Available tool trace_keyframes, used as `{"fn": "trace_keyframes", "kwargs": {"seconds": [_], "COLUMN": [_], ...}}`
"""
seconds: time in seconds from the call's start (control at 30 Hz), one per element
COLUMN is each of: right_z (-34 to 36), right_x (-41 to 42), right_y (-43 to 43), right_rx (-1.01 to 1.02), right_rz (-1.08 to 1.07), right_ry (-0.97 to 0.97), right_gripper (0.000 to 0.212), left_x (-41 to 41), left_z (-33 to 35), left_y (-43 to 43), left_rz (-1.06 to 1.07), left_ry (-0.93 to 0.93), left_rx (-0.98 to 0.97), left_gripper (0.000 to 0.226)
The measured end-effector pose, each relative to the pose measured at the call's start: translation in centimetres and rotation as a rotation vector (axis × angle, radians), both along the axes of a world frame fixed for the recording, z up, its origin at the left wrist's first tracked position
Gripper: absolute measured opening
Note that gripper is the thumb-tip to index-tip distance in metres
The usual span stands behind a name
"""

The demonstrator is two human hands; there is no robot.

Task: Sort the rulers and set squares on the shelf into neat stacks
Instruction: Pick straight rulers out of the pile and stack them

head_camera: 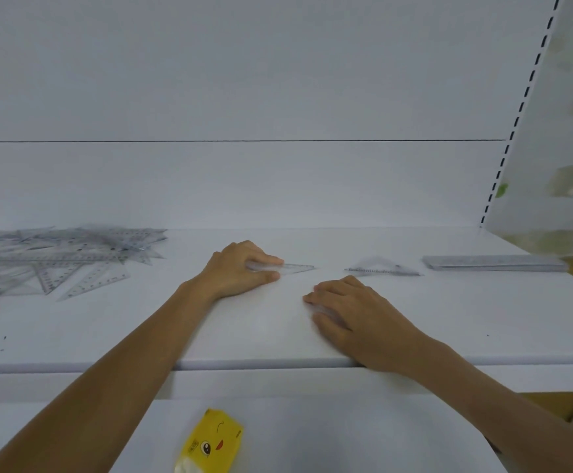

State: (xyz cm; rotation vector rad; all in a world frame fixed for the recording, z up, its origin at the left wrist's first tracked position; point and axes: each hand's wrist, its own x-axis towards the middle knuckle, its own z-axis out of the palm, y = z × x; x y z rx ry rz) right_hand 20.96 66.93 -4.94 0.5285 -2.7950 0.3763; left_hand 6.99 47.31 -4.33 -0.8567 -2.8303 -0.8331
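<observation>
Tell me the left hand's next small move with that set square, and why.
Probably slide the set square pinched by the left hand rightward onto the small set-square stack. It is triangular like that stack; the ruler stack farther right holds straight pieces, and the jumbled pile is unsorted.

The shelf [278,336] looks matt and smooth. The set square [295,268] my left hand [240,269] pinches is clear, glossy plastic. Left of that hand, the loose pile [56,261] is the same transparent plastic; right of it, the ruler stack [493,262] looks frosted grey. Below it, the yellow tissue pack [215,442] wears slightly shiny film.
</observation>
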Motion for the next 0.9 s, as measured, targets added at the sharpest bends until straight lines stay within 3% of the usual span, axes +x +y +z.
{"fn": "trace_keyframes", "kwargs": {"seconds": [0.17,0.23,0.27,0.37,0.63,0.9], "right_z": [0.0,-0.1,-0.1,-0.1,0.1,2.5], "right_x": [0.1,0.1,0.1,0.2,-0.1,-1.9], "right_y": [-0.1,-0.1,-0.1,-0.2,-0.1,-1.3], "right_rx": [0.002,-0.001,-0.003,-0.008,-0.023,-0.020], "right_rz": [-0.003,-0.005,-0.004,-0.005,-0.018,-0.015], "right_ry": [0.008,0.016,0.020,0.033,0.002,-0.046], "right_gripper": [0.036,0.036,0.036,0.035,0.034,0.029], "left_x": [0.1,0.3,0.3,0.1,-0.2,1.0], "left_z": [0.5,0.9,0.9,0.4,-0.4,1.2], "left_y": [-0.4,-0.2,-0.2,-0.4,-0.5,-3.6], "left_rz": [-0.037,-0.023,-0.021,-0.038,-0.056,0.115], "left_ry": [-0.152,-0.222,-0.229,-0.107,0.049,0.125], "left_rx": [0.093,0.080,0.062,0.019,-0.023,0.163], "left_gripper": [0.025,0.055,0.060,0.023,0.035,0.029]}}
